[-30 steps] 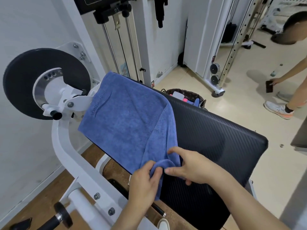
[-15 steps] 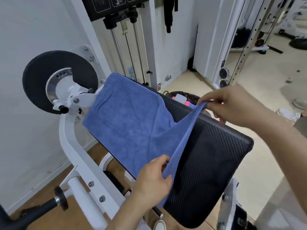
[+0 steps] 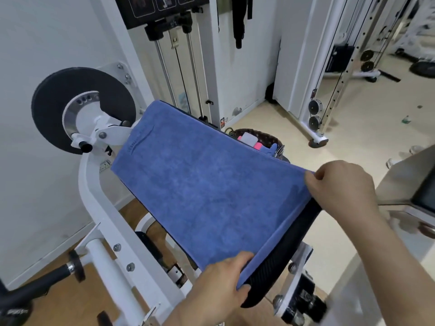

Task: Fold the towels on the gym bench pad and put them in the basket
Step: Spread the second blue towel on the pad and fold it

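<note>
Lying flat on the black ribbed bench pad (image 3: 282, 257), the plush blue towel (image 3: 207, 184) has its end corners pinched by left hand (image 3: 221, 283) and right hand (image 3: 341, 187); the woven basket (image 3: 267, 135) beyond the pad's far edge holds pink, white and blue items.

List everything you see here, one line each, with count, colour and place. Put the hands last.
towel: one, blue, spread flat over the bench pad
bench pad: one, black, under the towel, bare along its right edge
basket: one, dark woven, beyond the pad's far edge
items: count unclear, pink, white and blue, inside the basket
disc: one, black, on the machine at the left
machine frame: one, white, left of and below the pad
pulleys: two, black, on the white column at the right
left hand: one, grips the towel's near corner
right hand: one, pinches the towel's far right corner
</note>
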The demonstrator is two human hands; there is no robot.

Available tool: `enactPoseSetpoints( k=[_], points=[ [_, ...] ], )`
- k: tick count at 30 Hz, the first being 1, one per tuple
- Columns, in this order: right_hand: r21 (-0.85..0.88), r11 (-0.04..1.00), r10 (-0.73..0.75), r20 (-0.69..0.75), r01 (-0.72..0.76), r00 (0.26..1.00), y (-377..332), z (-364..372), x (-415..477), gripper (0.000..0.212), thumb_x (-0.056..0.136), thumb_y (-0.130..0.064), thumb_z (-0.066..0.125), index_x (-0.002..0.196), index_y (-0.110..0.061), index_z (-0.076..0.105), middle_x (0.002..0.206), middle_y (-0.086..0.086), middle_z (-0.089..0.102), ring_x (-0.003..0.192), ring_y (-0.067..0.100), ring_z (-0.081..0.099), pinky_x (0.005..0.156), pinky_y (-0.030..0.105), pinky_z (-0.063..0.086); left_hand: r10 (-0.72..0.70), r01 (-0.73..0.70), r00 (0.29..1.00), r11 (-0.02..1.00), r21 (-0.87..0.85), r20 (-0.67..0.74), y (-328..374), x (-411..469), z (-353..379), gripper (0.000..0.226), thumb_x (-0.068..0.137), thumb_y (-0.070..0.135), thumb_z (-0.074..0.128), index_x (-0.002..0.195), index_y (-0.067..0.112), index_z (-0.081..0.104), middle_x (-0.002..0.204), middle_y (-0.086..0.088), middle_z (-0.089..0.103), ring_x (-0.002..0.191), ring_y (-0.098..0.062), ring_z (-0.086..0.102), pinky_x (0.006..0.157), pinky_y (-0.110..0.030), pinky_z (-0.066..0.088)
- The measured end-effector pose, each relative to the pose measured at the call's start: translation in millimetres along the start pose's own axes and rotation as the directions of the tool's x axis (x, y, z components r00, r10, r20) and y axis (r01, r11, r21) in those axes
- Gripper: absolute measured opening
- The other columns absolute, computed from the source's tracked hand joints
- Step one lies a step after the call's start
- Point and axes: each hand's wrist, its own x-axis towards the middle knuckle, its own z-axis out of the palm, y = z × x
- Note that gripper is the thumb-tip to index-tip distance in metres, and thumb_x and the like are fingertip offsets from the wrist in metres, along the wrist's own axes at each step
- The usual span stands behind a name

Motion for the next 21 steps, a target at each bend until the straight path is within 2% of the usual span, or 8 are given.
enactPoseSetpoints(
  k=[3,6,8,10,13,16,18,21],
  points=[
    [-0.050,0.998,0.026,0.038,-0.024,0.999,12.1,14.0,-1.6,0.036,0.085,-0.028,0.057,0.054,-0.010,0.052,0.055,0.008,0.045,0.059,0.033,0.042,0.054,0.032,0.032,0.002,-0.001,1.000,1.000,-0.029,0.029,-3.5,2.2,5.9,0.046,0.085,0.032,0.060,0.125,0.041,0.038,0.109,0.012,0.060,0.098,-0.011,0.056,0.080,-0.028,0.045],
    [-0.078,0.996,-0.054,-0.031,0.052,0.998,15.4,19.9,-2.1,0.010,0.082,-0.016,0.065,0.081,-0.007,0.066,0.083,0.012,0.058,0.078,0.034,0.047,0.064,0.036,0.042,-0.003,0.009,0.999,0.989,-0.145,0.044,-10.3,4.5,12.9,0.045,0.080,0.022,0.065,0.117,0.038,0.045,0.086,0.005,0.057,0.075,-0.008,0.053,0.070,-0.027,0.045],
    [-0.055,0.980,-0.199,-0.121,0.193,0.973,13.0,21.1,-5.7,0.028,0.070,0.002,0.068,0.096,-0.009,0.068,0.098,0.014,0.059,0.089,0.038,0.049,0.066,0.039,0.044,-0.019,0.029,0.999,0.971,-0.238,0.044,-14.3,3.4,16.3,0.036,0.078,0.017,0.069,0.104,0.035,0.053,0.082,0.003,0.057,0.067,-0.005,0.051,0.067,-0.026,0.046],
    [-0.014,0.897,-0.440,-0.130,0.442,0.888,8.5,21.2,-10.4,0.040,0.066,0.011,0.066,0.099,-0.010,0.069,0.099,0.010,0.059,0.087,0.036,0.054,0.062,0.036,0.046,-0.028,0.035,0.999,0.957,-0.287,0.027,-18.1,2.1,19.5,0.024,0.076,0.015,0.073,0.086,0.032,0.058,0.079,0.007,0.056,0.066,-0.003,0.051,0.066,-0.024,0.048],
    [0.049,0.734,-0.678,0.109,0.677,0.727,10.9,20.9,-19.7,0.019,0.081,-0.020,0.069,0.100,-0.017,0.069,0.101,0.002,0.056,0.087,0.025,0.060,0.067,0.033,0.050,-0.052,0.049,0.999,0.962,-0.269,-0.003,-18.2,0.7,22.8,0.011,0.080,0.020,0.075,0.076,0.027,0.067,0.077,0.011,0.059,0.071,0.001,0.054,0.065,-0.010,0.041],
    [0.027,0.715,-0.661,0.349,0.698,0.664,26.7,20.8,-23.2,0.042,0.073,-0.052,0.066,0.104,-0.024,0.067,0.113,-0.001,0.054,0.096,0.022,0.059,0.073,0.036,0.050,-0.075,0.068,0.997,0.952,-0.300,-0.012,-18.6,-2.4,23.1,0.005,0.085,0.025,0.072,0.086,0.021,0.075,0.083,0.012,0.069,0.080,0.001,0.061,0.068,-0.006,0.041],
    [-0.031,0.677,-0.678,0.363,0.735,0.640,33.4,22.1,-23.8,0.045,0.061,-0.042,0.076,0.103,-0.025,0.068,0.117,0.002,0.058,0.096,0.023,0.062,0.069,0.039,0.053,-0.101,0.087,0.995,0.908,-0.410,-0.013,-21.6,-5.5,21.8,0.008,0.087,0.020,0.069,0.085,0.023,0.076,0.082,0.017,0.072,0.079,0.004,0.063,0.071,-0.009,0.045],
    [-0.073,0.638,-0.719,0.299,0.766,0.627,31.5,23.1,-22.7,0.040,0.055,-0.008,0.081,0.089,-0.026,0.069,0.109,0.000,0.064,0.088,0.022,0.067,0.059,0.035,0.051,-0.215,0.122,0.974,0.772,-0.623,-0.075,-33.9,-9.3,16.0,0.017,0.090,0.007,0.065,0.083,0.021,0.071,0.071,0.013,0.069,0.070,0.003,0.061,0.069,-0.015,0.045]
  ],
)
